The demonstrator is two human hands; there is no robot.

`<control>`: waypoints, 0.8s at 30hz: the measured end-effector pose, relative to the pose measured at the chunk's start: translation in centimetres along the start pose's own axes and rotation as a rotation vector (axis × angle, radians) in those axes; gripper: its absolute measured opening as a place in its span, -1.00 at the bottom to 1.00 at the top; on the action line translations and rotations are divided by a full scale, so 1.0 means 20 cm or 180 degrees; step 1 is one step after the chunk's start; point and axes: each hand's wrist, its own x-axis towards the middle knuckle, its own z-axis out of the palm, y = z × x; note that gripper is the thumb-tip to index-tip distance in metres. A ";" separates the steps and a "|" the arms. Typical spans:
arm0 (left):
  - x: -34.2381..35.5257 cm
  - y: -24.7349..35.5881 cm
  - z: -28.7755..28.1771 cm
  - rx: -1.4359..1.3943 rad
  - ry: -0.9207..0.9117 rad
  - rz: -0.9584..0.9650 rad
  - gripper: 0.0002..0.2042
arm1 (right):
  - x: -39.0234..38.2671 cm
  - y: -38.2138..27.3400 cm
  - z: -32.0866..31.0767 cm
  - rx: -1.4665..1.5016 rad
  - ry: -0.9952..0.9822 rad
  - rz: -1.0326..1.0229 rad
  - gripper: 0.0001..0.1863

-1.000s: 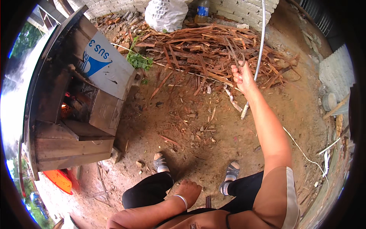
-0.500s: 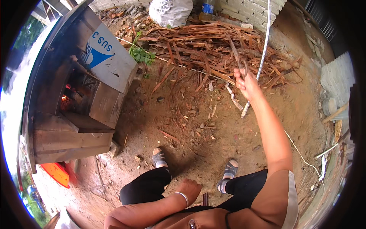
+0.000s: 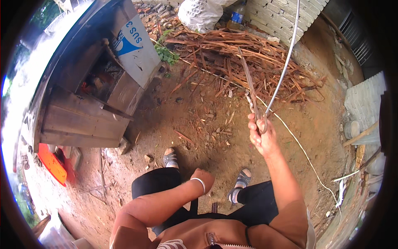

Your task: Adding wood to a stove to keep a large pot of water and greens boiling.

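My right hand [image 3: 267, 139] is closed round the looped handle of long, rusty fire tongs [image 3: 249, 79]. Their thin arms lie close together and point away from me, over the near side of a pile of split wood strips [image 3: 215, 45]. A pale metal rod [image 3: 284, 68] comes down from the top edge, its lower end beside this hand. My left hand [image 3: 203, 179], a bangle on its wrist, is a fist near my left knee; nothing shows sticking out of it. To the left stands a metal stove [image 3: 83, 124] with embers glowing in its opening [image 3: 97, 81].
A white sack [image 3: 201, 16] and a plastic bottle [image 3: 236, 18] stand behind the wood by a brick wall [image 3: 275, 18]. An orange-red sheet [image 3: 50, 164] lies under the stove. A white cord [image 3: 304, 149] crosses the dirt floor on the right.
My right hand has come back toward me with the fire tongs, away from the wood pile. My left hand remains a fist. The whole view has shifted somewhat.
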 end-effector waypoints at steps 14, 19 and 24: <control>0.06 -0.04 -0.02 0.0078 -0.0198 -0.0185 -0.73 | -0.60 0.17 0.15 0.0181 0.0336 0.0090 -0.63; 0.08 -0.03 -0.06 0.0079 -0.0440 -0.0247 -0.72 | -0.94 0.33 0.16 0.0119 0.0123 0.0343 -0.61; 0.07 -0.07 -0.05 0.0079 -0.0217 -0.0174 -0.70 | -1.24 0.31 0.17 -0.0183 0.0289 0.0600 -0.57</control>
